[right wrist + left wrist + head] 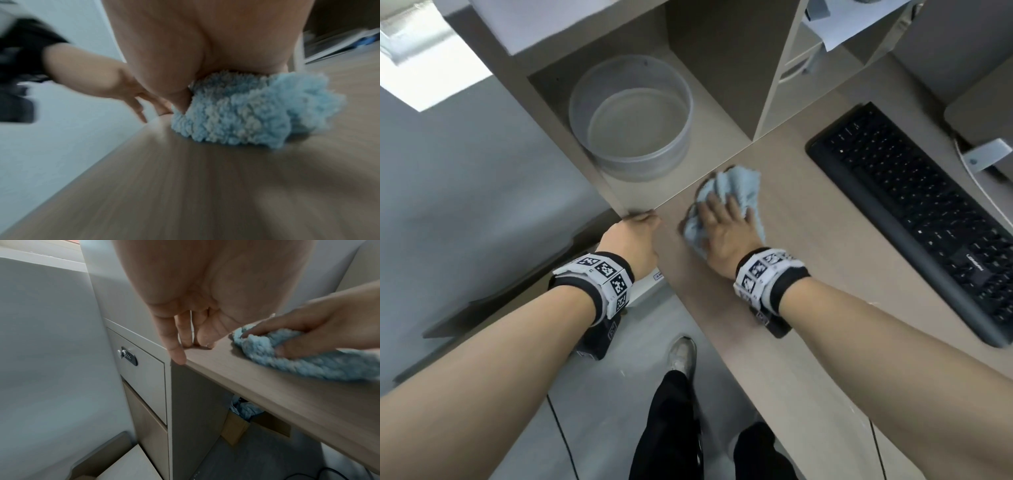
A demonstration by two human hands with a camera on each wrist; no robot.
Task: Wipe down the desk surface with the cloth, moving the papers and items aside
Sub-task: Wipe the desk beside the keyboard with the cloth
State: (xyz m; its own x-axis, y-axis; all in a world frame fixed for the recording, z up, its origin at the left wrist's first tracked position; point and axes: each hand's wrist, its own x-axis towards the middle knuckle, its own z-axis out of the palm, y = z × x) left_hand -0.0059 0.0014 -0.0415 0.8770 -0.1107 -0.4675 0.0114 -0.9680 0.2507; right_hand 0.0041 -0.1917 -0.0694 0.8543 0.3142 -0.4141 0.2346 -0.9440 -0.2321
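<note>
A fluffy light-blue cloth [743, 188] lies bunched on the wooden desk [808, 274], close to its back left corner. My right hand [726, 222] lies on top of the cloth [267, 356] with fingers spread, and the thumb pinches a fold of it against the forefinger. The right wrist view is blurred; it shows the cloth [246, 116] under the palm. My left hand [635, 236] holds nothing, its straight fingertips [176, 356] touching the desk's left corner edge, a short way left of the cloth. Some papers [835, 27] sit on a shelf at the top right.
A black keyboard [914, 212] lies on the desk to the right. A round clear container [633, 116] stands in the shelf cubby behind the cloth. A drawer unit with a lock [127, 356] stands left of the desk. A monitor foot [986, 154] is at far right.
</note>
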